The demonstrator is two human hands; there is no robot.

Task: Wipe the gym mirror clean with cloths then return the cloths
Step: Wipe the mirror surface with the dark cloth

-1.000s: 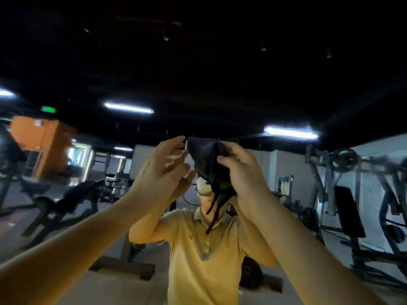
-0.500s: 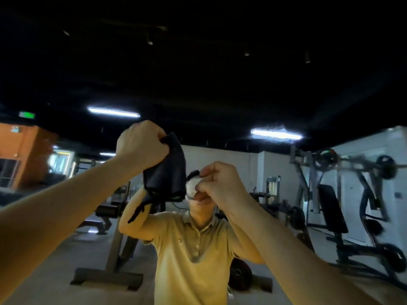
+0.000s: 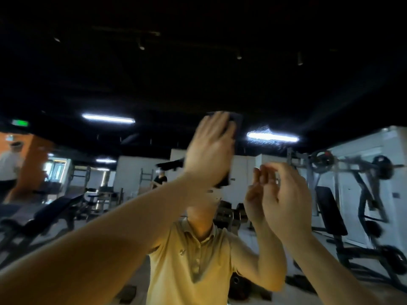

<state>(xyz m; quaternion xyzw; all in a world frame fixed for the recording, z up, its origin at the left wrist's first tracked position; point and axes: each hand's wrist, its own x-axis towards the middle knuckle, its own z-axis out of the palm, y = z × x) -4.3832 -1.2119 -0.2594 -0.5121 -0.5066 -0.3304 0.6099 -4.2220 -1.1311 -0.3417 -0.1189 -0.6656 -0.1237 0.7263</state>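
I have the left hand (image 3: 209,150) spread flat, fingers straight, pressing the cloth (image 3: 236,122) onto the mirror (image 3: 308,95). The right hand (image 3: 286,199) hovers beside it, loosely curled and empty. I judge wiping is under way: smears (image 3: 264,130) show nearby, and the cloth is not yet returned.

The flat gym mirror glass (image 3: 330,95) is the far barrier. Bare glass lies open above, left and right of the dark square cloth (image 3: 234,124) (spread under the left hand (image 3: 210,150)). The right hand (image 3: 284,199), loosely curled, blocks the lower right; the left forearm (image 3: 110,238) crosses the near left
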